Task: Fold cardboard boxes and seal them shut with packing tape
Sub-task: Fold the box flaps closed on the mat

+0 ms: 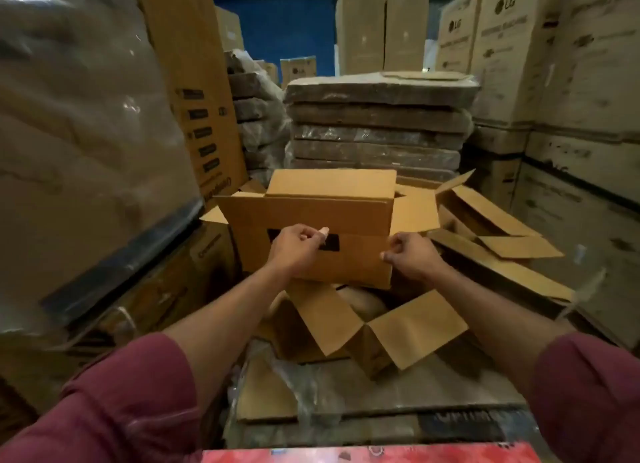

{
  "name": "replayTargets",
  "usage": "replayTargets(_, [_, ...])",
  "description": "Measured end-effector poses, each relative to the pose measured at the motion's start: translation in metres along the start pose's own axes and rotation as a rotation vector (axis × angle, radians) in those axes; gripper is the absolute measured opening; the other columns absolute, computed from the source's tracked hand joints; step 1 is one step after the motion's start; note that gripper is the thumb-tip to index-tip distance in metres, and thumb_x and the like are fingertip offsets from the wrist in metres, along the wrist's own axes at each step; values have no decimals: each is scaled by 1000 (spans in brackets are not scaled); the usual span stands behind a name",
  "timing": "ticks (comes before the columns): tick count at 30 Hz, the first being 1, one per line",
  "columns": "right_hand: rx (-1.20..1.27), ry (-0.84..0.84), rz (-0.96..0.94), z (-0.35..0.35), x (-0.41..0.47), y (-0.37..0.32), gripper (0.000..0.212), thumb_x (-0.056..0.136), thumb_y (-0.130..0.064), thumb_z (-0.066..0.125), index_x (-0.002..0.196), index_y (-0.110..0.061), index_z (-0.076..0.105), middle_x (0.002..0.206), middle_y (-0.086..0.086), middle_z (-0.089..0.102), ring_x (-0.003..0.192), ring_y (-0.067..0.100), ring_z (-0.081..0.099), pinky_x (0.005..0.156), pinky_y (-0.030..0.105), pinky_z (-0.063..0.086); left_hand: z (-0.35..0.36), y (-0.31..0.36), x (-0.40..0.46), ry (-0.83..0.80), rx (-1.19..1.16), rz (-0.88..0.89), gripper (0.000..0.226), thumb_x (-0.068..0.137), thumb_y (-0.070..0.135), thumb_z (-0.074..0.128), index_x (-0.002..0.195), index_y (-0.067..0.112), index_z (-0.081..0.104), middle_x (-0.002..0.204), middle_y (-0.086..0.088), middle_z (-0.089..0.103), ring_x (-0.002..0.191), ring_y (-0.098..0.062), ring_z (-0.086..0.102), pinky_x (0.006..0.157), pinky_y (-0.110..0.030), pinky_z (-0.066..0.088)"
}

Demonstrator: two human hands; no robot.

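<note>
A brown cardboard box (349, 217) stands in front of me at chest height, its near face toward me, with a dark printed patch on it. One top flap lies folded over and side flaps stick out left and right. My left hand (298, 246) is against the near face with its fingers curled, over the dark patch; whether it pinches anything I cannot tell. My right hand (410, 255) pinches the box's near right edge. Below the held box lies another box (391, 327) with its flaps spread open. No tape roll shows.
Opened and flattened boxes (491, 234) lie to the right. Wrapped bundles of flat cardboard (377, 130) are stacked behind. Tall printed cartons (561, 82) wall the right side, a plastic-wrapped pallet (79, 151) the left. A red surface (367, 455) lies at the bottom edge.
</note>
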State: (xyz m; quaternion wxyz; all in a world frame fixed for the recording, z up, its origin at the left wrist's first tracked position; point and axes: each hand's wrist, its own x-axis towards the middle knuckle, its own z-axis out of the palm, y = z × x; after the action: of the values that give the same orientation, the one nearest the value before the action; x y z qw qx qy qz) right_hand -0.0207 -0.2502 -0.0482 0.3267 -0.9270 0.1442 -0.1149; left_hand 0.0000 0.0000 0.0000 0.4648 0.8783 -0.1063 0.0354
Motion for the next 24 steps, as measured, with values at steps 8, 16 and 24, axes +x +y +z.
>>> replayTargets(8, [153,248,48,45,101,35,77,91,-38,77,155,-20,38,152,7,50,134,31,54,106,47,51,72,-17,54,-172,-52,-153,49,102,62,54,130,22,62,128,1,58,116,-23,55,100,-49,56])
replayTargets(16, [162,230,57,70,133,49,32,100,-52,59,118,-26,64,115,4,72,105,29,67,89,44,56,92,-55,46,-298,-81,-232,50,103,61,50,138,26,56,126,1,58,111,-22,61,81,-39,58])
replayTargets(24, [287,386,-122,75,22,2,25,106,-45,49,99,-20,51,78,-7,55,69,13,52,57,33,35,24,-76,15,92,31,-198,96,93,70,61,164,34,9,166,-10,24,150,-37,33,108,-45,41])
